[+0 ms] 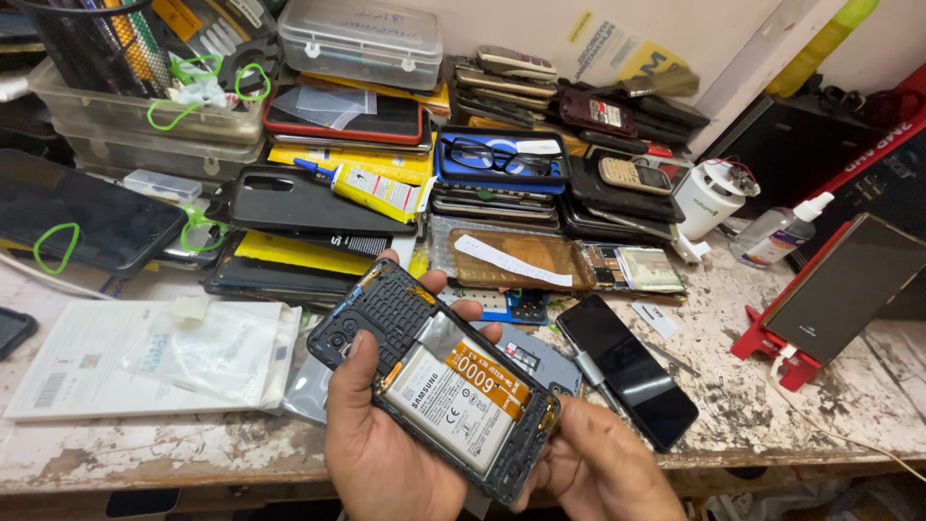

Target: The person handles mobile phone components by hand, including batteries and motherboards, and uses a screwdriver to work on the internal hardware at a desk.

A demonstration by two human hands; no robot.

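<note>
**Opened phone held over a crowded repair bench**

Beyond the hands, at the back of the bench, a clear lidded plastic box (362, 39) sits atop a stack, its contents too dim to tell. Left of it, a shallow clear tub (145, 111) holds a black mesh basket (87, 43) of tools and green loops. A blue tray (502, 159) directly beyond the fingertips holds black-framed glasses (497, 156).

The opened phone (439, 381) — back cover off, dark frame bare — lies tilted across both hands, camera end to the upper left. Its white battery (453, 405) carries an orange strip near the middle. The left hand (381, 434) grips it from below, thumb over the near edge, fingers curled round the far edge. The right hand (598, 463) pinches the lower corner. Just right of the hands, a black phone (627, 371) rests face up on the bench (772, 415).
</note>
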